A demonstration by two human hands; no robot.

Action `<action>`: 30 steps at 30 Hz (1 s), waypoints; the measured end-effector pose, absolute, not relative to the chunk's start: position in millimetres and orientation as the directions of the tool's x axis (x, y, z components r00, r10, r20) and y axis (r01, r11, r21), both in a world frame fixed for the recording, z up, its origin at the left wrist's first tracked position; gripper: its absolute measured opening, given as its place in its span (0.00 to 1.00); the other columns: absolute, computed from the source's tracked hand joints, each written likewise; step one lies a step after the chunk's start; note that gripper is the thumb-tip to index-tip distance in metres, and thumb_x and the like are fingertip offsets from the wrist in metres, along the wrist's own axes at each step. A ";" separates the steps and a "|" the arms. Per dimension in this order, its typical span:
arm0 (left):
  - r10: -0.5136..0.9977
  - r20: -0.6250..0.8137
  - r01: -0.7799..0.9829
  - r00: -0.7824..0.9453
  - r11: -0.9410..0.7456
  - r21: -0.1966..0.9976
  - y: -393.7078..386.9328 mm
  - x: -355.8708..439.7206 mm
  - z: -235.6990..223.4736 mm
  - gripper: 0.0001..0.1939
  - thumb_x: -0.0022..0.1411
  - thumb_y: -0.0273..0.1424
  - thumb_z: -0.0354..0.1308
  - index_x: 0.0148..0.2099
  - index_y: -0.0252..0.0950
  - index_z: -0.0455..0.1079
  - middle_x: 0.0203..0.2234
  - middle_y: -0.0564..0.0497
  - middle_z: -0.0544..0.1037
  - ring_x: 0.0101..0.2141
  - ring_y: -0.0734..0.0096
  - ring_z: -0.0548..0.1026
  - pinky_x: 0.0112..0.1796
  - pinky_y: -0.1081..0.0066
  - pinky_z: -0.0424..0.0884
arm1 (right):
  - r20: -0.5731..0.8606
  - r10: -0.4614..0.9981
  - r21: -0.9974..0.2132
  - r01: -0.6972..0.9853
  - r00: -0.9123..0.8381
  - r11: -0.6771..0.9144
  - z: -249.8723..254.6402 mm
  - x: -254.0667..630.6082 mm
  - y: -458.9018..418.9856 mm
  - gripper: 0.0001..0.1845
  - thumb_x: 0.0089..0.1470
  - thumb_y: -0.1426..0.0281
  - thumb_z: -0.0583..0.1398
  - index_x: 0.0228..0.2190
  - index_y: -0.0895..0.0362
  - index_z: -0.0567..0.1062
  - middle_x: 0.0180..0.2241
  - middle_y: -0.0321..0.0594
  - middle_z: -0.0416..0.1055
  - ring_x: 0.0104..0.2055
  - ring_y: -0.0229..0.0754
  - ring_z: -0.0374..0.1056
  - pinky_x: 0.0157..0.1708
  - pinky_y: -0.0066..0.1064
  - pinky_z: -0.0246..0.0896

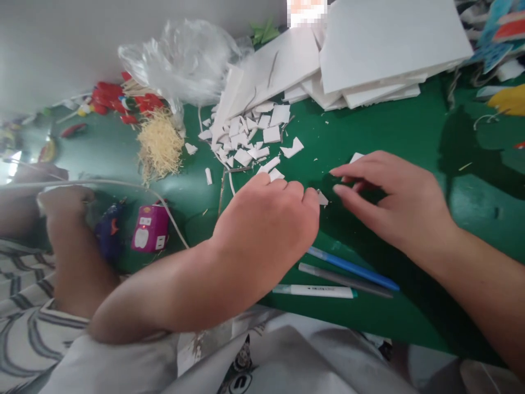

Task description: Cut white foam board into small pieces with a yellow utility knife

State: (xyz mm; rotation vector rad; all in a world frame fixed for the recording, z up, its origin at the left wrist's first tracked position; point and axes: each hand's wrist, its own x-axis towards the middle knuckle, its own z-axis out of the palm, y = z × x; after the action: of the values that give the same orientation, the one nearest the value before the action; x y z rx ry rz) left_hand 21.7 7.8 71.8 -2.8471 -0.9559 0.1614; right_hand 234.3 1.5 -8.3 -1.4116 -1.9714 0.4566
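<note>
My left hand (pixel 270 219) is closed with its knuckles up, over the green table (pixel 484 235). A small white foam-board scrap (pixel 323 198) shows at its index-finger side; whether the hidden fingertips grip it I cannot tell. Just right of it hovers my right hand (pixel 394 191), thumb and fingers apart, with nothing visible between them. Behind its index finger a bit of another white piece (pixel 356 157) peeks out. A heap of cut white foam-board scraps (pixel 246 137) spreads beyond my left hand. In front of me lie a blue pen (pixel 356 268), a grey pen (pixel 344 279) and a white marker (pixel 320 291).
White boards (pixel 394 44) are stacked at the back, beside a clear plastic bag (pixel 184 60). Pale shredded strands (pixel 161 145) and red items (pixel 109 96) lie left. A magenta box (pixel 150 229) sits near a cable (pixel 164 202). A co-worker's arm (pixel 71 235) rests at far left.
</note>
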 end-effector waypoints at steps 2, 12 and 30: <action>0.645 0.029 0.641 0.763 -0.751 -0.158 4.5 14.5 69.6 0.19 0.71 0.18 0.46 0.47 0.36 0.79 0.27 0.50 0.80 0.28 0.65 0.78 0.32 0.65 0.67 | 0.352 0.936 -0.657 0.707 -0.016 0.260 0.5 232.8 -2.2 0.14 0.63 0.71 0.60 0.47 0.50 0.83 0.35 0.38 0.80 0.31 0.41 0.73 0.32 0.37 0.69; 0.749 0.211 0.756 0.628 -0.651 0.059 1.4 -11.2 51.8 0.19 0.73 0.21 0.51 0.59 0.38 0.75 0.42 0.51 0.87 0.38 0.65 0.84 0.37 0.65 0.75 | 0.270 0.773 -0.963 0.176 0.574 0.205 9.1 229.2 8.5 0.08 0.58 0.73 0.63 0.36 0.49 0.83 0.22 0.33 0.64 0.18 0.38 0.59 0.17 0.36 0.53; 0.698 0.413 0.699 0.586 -0.692 0.178 -4.4 -4.8 22.3 0.13 0.74 0.23 0.57 0.57 0.31 0.76 0.46 0.48 0.87 0.40 0.69 0.86 0.39 0.72 0.82 | 0.271 0.962 -0.610 0.765 -0.046 0.209 0.7 232.8 5.2 0.08 0.56 0.67 0.63 0.26 0.49 0.79 0.24 0.34 0.77 0.23 0.40 0.68 0.23 0.34 0.60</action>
State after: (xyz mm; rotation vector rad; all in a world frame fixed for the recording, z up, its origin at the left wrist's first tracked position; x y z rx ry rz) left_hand -4.8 -4.4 22.3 -2.7942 -1.2305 -0.7248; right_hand 232.8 5.2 0.7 -1.6016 -1.8557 0.4001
